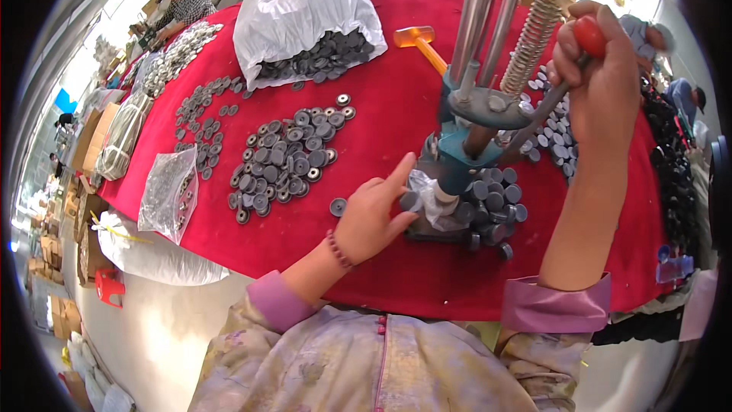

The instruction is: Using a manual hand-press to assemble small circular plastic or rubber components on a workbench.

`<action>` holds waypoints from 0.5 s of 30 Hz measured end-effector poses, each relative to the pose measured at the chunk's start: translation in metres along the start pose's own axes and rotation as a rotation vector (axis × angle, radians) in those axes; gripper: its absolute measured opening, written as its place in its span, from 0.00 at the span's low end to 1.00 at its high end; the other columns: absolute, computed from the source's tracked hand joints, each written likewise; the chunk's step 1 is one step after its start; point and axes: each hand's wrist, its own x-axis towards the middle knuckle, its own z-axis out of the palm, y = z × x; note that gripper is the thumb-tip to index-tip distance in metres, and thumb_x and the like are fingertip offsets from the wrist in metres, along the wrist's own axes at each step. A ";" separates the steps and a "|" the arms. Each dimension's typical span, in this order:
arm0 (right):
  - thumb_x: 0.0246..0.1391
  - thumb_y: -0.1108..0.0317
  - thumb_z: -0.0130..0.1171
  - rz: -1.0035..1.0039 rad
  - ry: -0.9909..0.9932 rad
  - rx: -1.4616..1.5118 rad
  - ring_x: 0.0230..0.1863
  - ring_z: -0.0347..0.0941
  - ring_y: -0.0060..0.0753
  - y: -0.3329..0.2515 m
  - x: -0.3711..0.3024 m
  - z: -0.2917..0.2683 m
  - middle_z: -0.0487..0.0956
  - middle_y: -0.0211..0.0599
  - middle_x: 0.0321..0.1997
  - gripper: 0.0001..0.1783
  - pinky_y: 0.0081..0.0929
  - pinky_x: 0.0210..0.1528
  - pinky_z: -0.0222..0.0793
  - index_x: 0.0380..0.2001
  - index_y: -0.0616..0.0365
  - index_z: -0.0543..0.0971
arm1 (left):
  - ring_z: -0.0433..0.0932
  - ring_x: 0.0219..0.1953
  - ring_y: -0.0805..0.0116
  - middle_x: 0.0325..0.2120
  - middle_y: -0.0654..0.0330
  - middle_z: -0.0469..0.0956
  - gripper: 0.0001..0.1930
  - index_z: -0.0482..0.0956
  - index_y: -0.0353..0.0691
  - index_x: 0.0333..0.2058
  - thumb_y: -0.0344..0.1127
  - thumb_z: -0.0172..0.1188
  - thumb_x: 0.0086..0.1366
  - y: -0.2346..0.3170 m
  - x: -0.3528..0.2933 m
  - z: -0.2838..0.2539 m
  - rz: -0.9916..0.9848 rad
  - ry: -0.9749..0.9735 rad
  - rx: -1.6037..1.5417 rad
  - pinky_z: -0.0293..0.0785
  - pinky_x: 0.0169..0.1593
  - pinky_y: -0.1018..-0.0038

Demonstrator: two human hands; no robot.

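A hand press (467, 145) with a teal body, steel posts and a coil spring stands on the red-covered table. My right hand (605, 69) is raised and closed round its lever (545, 111), with the red ball knob (589, 36) showing between the fingers. Low at the press's left side, my left hand (371, 214) has a dark grey round cap (409, 201) between thumb and fingers, its index finger stretched forward. White plastic (433, 202) is wrapped about the press's base. Several grey caps (496, 202) are heaped just right of it.
Grey metal-rimmed discs (286, 156) lie piled to the left. Behind them a white sack (305, 8) spills dark pieces. An orange hammer (422, 44) lies behind the press, a clear bag (169, 192) at the left edge. Pale discs (560, 133) spread at right. Other people work farther off.
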 end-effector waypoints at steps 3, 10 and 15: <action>0.65 0.51 0.49 -0.010 0.016 -0.002 0.20 0.56 0.19 -0.003 -0.002 0.009 0.64 0.28 0.25 0.20 0.25 0.28 0.60 0.45 0.59 0.72 | 0.79 0.40 0.56 0.37 0.54 0.81 0.48 0.54 0.38 0.69 0.29 0.71 0.51 -0.010 0.018 0.028 0.062 -0.040 0.018 0.77 0.46 0.65; 0.66 0.51 0.48 -0.027 0.019 0.005 0.21 0.56 0.19 -0.004 -0.012 0.012 0.65 0.29 0.25 0.21 0.25 0.29 0.59 0.45 0.59 0.72 | 0.78 0.38 0.53 0.35 0.51 0.79 0.43 0.60 0.36 0.64 0.30 0.72 0.50 -0.008 0.030 0.046 0.063 -0.029 -0.010 0.76 0.43 0.62; 0.67 0.49 0.47 -0.136 0.002 0.015 0.19 0.59 0.22 -0.016 -0.049 0.010 0.67 0.34 0.24 0.23 0.24 0.27 0.63 0.45 0.61 0.71 | 0.78 0.38 0.53 0.35 0.50 0.78 0.43 0.62 0.36 0.62 0.31 0.74 0.48 -0.012 0.030 0.053 0.065 0.006 -0.034 0.76 0.43 0.62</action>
